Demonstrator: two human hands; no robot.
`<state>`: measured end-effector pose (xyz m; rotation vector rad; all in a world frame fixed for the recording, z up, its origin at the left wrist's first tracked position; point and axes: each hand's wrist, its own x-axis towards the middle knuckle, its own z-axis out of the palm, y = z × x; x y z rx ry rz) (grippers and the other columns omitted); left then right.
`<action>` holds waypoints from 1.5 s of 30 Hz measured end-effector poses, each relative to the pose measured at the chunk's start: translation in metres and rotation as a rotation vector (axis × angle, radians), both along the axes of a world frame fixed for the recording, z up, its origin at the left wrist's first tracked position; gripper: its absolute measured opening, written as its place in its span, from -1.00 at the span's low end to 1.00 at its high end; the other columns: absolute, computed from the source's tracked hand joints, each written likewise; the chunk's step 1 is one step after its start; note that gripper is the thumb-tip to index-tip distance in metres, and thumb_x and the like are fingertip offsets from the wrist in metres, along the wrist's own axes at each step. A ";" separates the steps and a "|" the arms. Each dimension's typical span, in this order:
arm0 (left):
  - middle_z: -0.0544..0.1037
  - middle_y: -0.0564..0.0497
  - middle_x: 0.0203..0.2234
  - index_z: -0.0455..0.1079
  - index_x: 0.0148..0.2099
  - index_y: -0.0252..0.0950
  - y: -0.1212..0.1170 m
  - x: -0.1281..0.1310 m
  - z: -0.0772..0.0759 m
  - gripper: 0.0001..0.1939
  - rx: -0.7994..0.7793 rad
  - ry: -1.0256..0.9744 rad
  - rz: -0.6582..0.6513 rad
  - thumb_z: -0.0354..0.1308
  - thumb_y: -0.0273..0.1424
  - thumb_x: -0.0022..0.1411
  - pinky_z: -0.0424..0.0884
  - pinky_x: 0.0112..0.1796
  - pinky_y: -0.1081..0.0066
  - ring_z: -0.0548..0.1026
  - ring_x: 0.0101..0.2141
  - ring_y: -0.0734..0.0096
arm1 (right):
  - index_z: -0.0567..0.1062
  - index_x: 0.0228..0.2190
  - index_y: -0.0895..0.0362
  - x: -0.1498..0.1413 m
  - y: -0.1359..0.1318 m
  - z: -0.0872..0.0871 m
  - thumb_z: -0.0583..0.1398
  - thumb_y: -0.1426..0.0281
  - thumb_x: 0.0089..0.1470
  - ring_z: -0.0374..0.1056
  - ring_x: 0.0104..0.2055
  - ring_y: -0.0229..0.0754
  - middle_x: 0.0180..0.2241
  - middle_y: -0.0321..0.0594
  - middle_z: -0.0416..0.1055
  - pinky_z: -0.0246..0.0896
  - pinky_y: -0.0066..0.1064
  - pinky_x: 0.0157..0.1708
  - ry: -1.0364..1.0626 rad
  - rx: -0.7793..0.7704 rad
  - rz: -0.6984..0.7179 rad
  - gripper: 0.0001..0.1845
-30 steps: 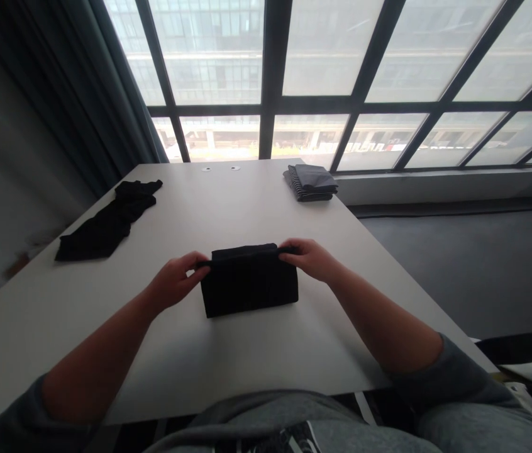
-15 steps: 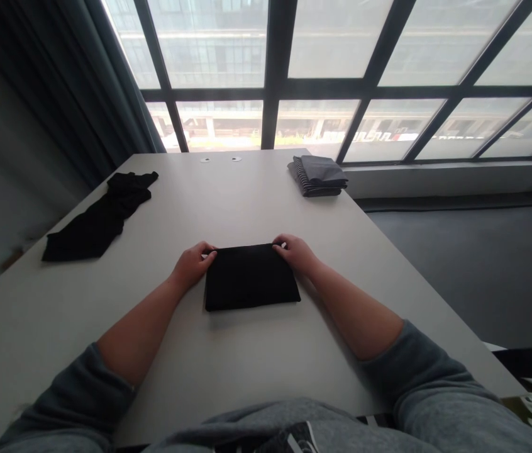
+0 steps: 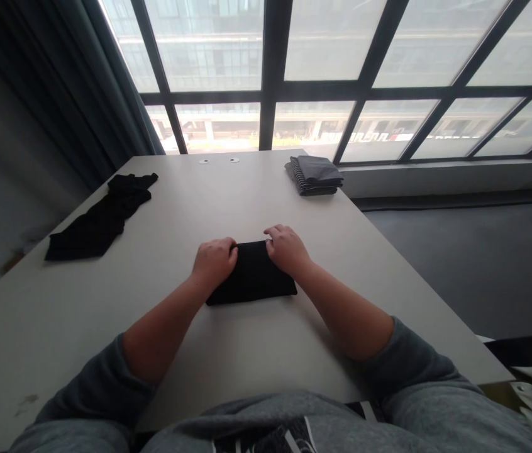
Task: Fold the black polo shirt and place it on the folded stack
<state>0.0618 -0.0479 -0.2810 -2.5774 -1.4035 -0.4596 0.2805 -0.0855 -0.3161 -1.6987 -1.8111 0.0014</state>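
Observation:
A folded black garment (image 3: 253,277) lies flat on the white table (image 3: 228,207) in front of me. My left hand (image 3: 214,260) rests on its left half, fingers curled and pressed down on the cloth. On the right half, my right hand (image 3: 285,248) lies palm down at the far edge. Both hands touch the garment and lift nothing. Parts of the cloth are hidden under my hands.
An unfolded black garment (image 3: 100,217) lies stretched out at the table's left side. A folded stack of grey and striped clothes (image 3: 314,175) sits at the far right corner. A large window and a dark curtain (image 3: 82,82) stand behind the table.
My hands laid the garment's top edge down, then slid inward from its far corners onto its top. The garment now lies flat.

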 end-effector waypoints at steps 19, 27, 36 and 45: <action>0.18 -0.13 0.46 0.13 0.51 -0.23 0.022 -0.013 -0.048 -0.37 -0.201 0.106 -0.086 -0.15 -0.14 0.52 -0.06 0.43 -0.01 0.11 0.45 0.08 | 0.13 0.46 0.11 -0.015 0.006 -0.037 -0.01 0.11 0.45 -0.20 0.55 0.06 0.49 -0.05 -0.05 -0.30 0.12 0.48 -0.022 -0.289 0.100 -0.31; 0.50 -0.19 0.18 0.45 0.27 -0.24 0.039 -0.030 -0.040 -0.51 -0.139 -0.014 -0.016 -0.08 -0.18 0.49 0.31 0.22 0.06 0.43 0.18 0.01 | 0.49 0.21 0.18 -0.004 0.012 -0.038 0.11 0.11 0.39 0.25 0.27 0.14 0.17 0.11 0.37 -0.08 0.04 0.39 -0.020 -0.172 -0.034 -0.45; 0.60 -0.15 -0.16 0.56 -0.12 -0.26 0.029 -0.030 -0.023 -0.57 -0.080 0.053 -0.026 -0.05 -0.13 0.50 0.40 0.03 0.19 0.54 -0.06 0.12 | 0.52 0.06 0.11 0.009 0.017 -0.045 0.24 0.41 0.25 0.37 0.05 -0.13 0.01 -0.11 0.39 0.26 -0.26 0.21 0.343 0.037 0.315 -0.65; 0.64 -0.07 -0.01 0.49 0.12 -0.16 0.016 -0.015 -0.023 -0.61 -0.234 0.025 -0.106 -0.04 -0.11 0.51 0.42 -0.04 0.27 0.57 0.00 0.13 | 0.45 0.20 -0.03 0.006 0.002 -0.029 0.29 0.42 0.15 0.41 0.06 -0.10 0.08 -0.15 0.40 0.32 -0.18 0.18 0.543 -0.012 0.484 -0.42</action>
